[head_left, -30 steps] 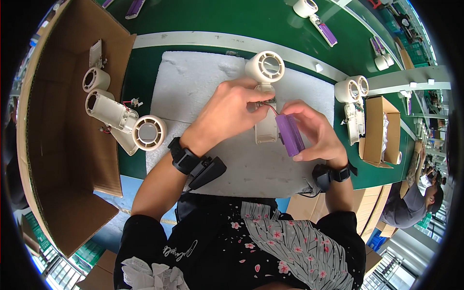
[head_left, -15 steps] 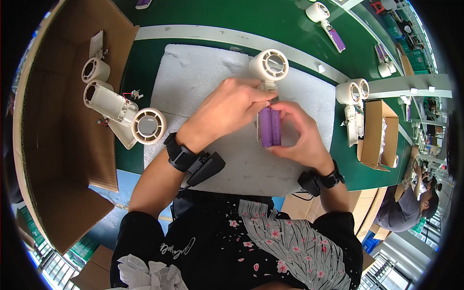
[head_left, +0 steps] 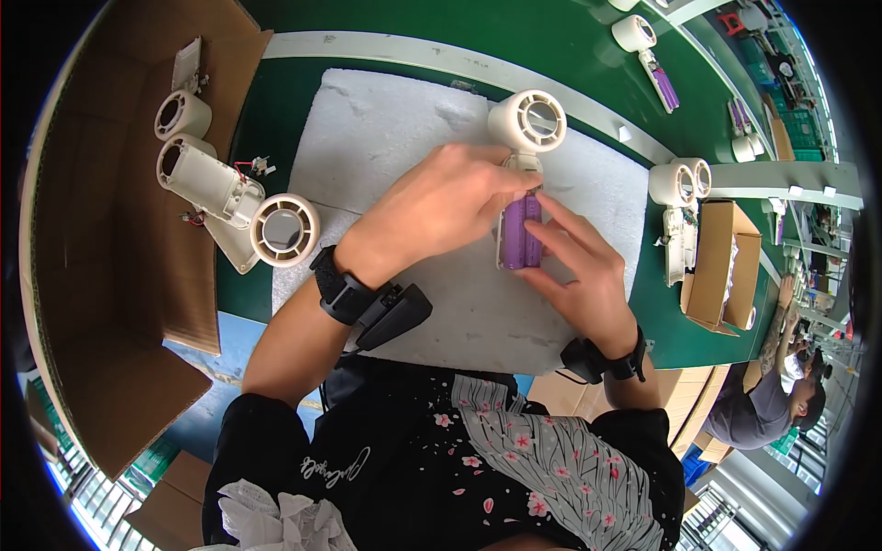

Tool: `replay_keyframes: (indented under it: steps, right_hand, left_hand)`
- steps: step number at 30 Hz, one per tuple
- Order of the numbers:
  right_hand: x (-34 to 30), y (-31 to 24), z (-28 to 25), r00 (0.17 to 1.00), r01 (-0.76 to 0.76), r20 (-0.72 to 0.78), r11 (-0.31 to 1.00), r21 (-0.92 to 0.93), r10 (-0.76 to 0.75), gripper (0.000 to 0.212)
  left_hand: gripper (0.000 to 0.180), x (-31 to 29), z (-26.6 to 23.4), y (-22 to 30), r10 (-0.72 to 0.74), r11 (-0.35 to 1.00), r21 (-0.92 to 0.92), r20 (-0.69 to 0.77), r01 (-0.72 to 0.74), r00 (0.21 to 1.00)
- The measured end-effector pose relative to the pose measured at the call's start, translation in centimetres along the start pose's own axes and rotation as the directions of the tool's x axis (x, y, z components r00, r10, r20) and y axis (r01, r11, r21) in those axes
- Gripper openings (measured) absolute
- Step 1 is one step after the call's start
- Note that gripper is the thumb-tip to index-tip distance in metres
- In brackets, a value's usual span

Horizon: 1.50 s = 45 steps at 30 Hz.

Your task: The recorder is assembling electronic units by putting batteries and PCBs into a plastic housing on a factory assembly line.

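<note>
A: Entry, head view. Left hand (head_left: 439,209) lies curled over the handle of a cream plastic handheld fan with a round grilled head (head_left: 526,123), fingers closed on the handle's upper end, just below the head. Right hand (head_left: 582,271) has its fingers stretched out, tips pressing a purple cylindrical battery pack (head_left: 520,231) that sits lengthwise in the open handle.

B: Location of the unit?

A: Near the far edge of a white foam sheet (head_left: 386,138) on the green work surface (head_left: 285,285), head pointing away from the person. Black wrist straps on both arms.

B: Surroundings?

A: Left of the sheet, three cream fan bodies with loose red wires (head_left: 220,188), partly on a brown cardboard flat (head_left: 101,230). To the right, two more cream fan units (head_left: 680,197) beside an open brown cardboard box (head_left: 721,266). Another fan with a purple pack (head_left: 648,50) lies on the far side of the surface.

B: Judgement on handling?

A: The pack appears most of the way into its cavity; whether it is fully down I cannot tell. Best practice, as I judge it: left hand pins the handle flat against the foam, right fingertips push evenly along the pack's length rather than at one end, and any wires stay out from beneath it. Risk: a tilted pack jams, or a lead gets pinched.
</note>
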State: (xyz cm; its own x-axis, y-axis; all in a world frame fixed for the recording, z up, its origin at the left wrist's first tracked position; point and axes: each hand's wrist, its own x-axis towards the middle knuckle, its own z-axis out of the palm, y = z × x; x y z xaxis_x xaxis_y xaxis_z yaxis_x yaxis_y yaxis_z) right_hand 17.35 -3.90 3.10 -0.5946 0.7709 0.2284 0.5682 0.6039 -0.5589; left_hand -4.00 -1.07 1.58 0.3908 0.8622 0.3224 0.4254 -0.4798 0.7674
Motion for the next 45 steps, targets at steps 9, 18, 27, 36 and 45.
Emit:
replay_keyframes:
  steps: [9, 18, 27, 36, 45]
  right_hand:
    - [0.2, -0.6, 0.4, 0.995, -0.090, -0.035, 0.992, 0.084, 0.093, 0.045]
    - [0.5, 0.4, 0.6, 0.982, -0.191, 0.041, 0.955, 0.225, 0.187, 0.045]
    - [1.0, 1.3, 1.0, 0.988, -0.157, 0.044, 0.930, 0.331, 0.151, 0.048]
    - [0.6, 0.5, 1.2, 0.970, -0.241, 0.031, 0.932, 0.272, 0.241, 0.060]
    - [0.2, -0.4, 0.8, 0.996, -0.077, 0.057, 0.996, 0.041, 0.075, 0.079]
  left_hand:
    - [0.038, 0.0, -0.3, 0.0, -0.110, 0.988, -0.102, 0.045, 0.114, 0.993]
    - [0.050, 0.1, -0.6, -0.2, -0.246, 0.934, -0.223, 0.161, 0.278, 0.956]
    - [0.051, -0.2, 0.2, -0.3, -0.283, 0.896, -0.308, 0.155, 0.319, 0.946]
    - [0.051, 0.3, 0.3, -0.3, -0.316, 0.877, -0.329, 0.158, 0.351, 0.936]
    - [0.049, -0.1, 0.4, -0.1, -0.281, 0.891, -0.334, 0.120, 0.306, 0.952]
